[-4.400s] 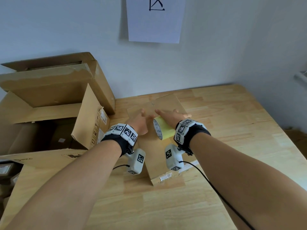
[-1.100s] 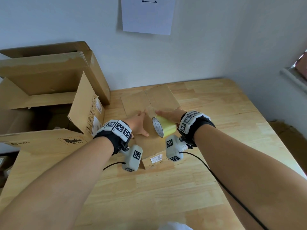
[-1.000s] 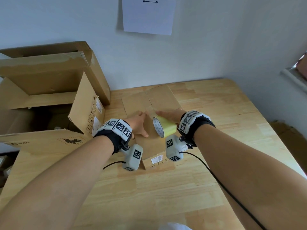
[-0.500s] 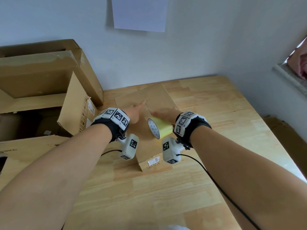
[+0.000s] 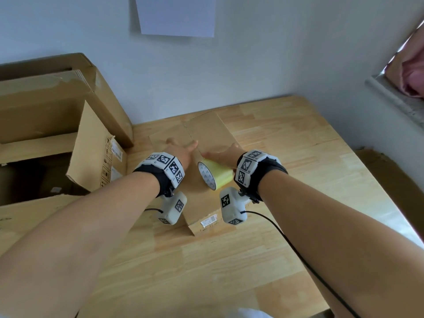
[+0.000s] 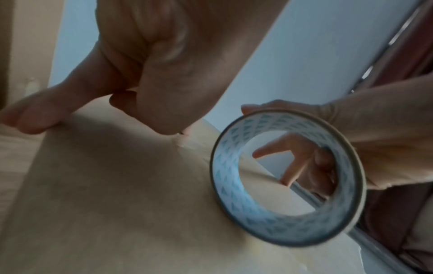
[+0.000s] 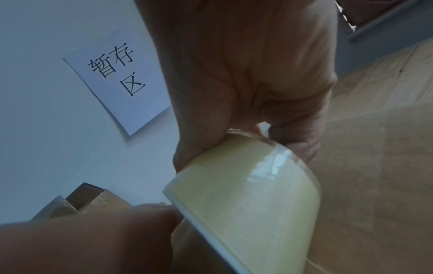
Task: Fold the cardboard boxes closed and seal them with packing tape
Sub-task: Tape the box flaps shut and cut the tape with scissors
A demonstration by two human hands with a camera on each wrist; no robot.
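Observation:
A small flat cardboard box [image 5: 214,134] lies on the wooden table [image 5: 286,161] with its top flaps folded shut and a seam down the middle. My left hand [image 5: 181,149] presses flat on the box top beside the seam, fingers straight. My right hand [image 5: 222,154] grips a yellowish packing tape roll [image 5: 214,176] standing on edge on the box, just right of the left hand. In the left wrist view the tape roll [image 6: 288,178] rests on the box [image 6: 105,194], with right-hand fingers showing through its core. The right wrist view shows the tape roll [image 7: 246,200] under my palm.
A large open cardboard box [image 5: 46,115] with raised flaps fills the table's left side, close to the small box. A paper sign [image 5: 176,14] hangs on the wall behind. A window sill [image 5: 394,95] is at the right. Wrist-camera cables [image 5: 286,237] trail over the near table.
My left hand has slid away from me along the box top, from beside the roll toward the far end. The right hand and roll have hardly moved on the box.

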